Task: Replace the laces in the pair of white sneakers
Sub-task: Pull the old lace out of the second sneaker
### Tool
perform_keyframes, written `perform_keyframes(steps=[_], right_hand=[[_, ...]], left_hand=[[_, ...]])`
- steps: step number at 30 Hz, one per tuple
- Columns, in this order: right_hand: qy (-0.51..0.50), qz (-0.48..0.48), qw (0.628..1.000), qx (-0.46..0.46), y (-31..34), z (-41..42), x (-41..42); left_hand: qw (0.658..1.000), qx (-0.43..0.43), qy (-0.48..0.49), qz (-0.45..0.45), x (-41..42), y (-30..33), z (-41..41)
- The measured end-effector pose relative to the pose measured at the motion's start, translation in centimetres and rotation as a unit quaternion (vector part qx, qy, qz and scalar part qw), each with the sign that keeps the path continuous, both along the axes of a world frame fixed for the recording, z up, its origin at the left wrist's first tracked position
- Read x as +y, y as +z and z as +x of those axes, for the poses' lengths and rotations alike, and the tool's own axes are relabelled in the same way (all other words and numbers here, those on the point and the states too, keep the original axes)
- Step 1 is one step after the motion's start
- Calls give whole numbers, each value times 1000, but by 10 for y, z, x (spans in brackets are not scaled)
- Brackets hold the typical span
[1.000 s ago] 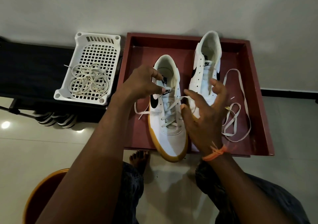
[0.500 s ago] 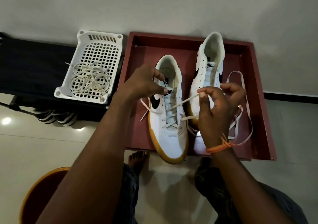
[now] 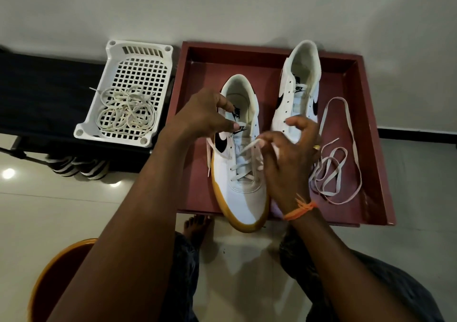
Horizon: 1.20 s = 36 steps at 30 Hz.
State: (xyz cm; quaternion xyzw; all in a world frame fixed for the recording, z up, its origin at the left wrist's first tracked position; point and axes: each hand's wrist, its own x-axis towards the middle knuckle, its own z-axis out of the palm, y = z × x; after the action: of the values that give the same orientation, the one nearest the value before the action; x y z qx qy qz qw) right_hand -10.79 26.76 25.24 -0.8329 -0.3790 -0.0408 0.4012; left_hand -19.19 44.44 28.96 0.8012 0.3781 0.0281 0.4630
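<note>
Both grips grasped: my right hand [image 3: 288, 163] pinched the lace [image 3: 249, 146], my left hand [image 3: 206, 120] held the near sneaker's [image 3: 243, 198] tongue.

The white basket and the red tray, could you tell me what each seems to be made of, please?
The white basket looks like moulded plastic with a slight sheen: thin grid walls, slotted end, rounded corner sockets. The red tray looks like painted or laminated wood or board, matte maroon, with thick straight walls; which one cannot be told.

Head view, steeply downward, close
</note>
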Motion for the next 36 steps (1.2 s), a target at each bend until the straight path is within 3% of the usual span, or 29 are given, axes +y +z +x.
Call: perform_keyframes(steps=[4, 9, 13, 16, 23, 27, 30, 32, 36], right_hand=[[-52, 67, 996, 31, 10, 22, -3], [94, -101, 986, -90, -3, 0, 0], [106, -143, 979, -95, -16, -14, 1], [90, -100, 988, -81, -13, -13, 1], [-63, 83, 994, 45, 2, 14, -2], [37, -27, 998, -45, 1, 2, -1], [111, -137, 979, -100, -13, -10, 0], [101, -142, 981, -87, -18, -16, 0], [65, -65, 994, -54, -11, -15, 1]], left_hand=[[1000, 1, -4, 2, 1, -1, 1], [1000, 2, -10, 15, 1, -1, 2], [1000, 11, -2, 16, 0, -1, 3], [1000, 13, -1, 14, 0, -2, 3], [1000, 13, 5, 2, 1, -2, 2], [1000, 16, 3, 4, 1, -1, 3], [1000, 13, 2, 6, 0, -1, 2], [1000, 13, 1, 3, -1, 0, 2], [1000, 13, 3, 2, -1, 1, 2]])
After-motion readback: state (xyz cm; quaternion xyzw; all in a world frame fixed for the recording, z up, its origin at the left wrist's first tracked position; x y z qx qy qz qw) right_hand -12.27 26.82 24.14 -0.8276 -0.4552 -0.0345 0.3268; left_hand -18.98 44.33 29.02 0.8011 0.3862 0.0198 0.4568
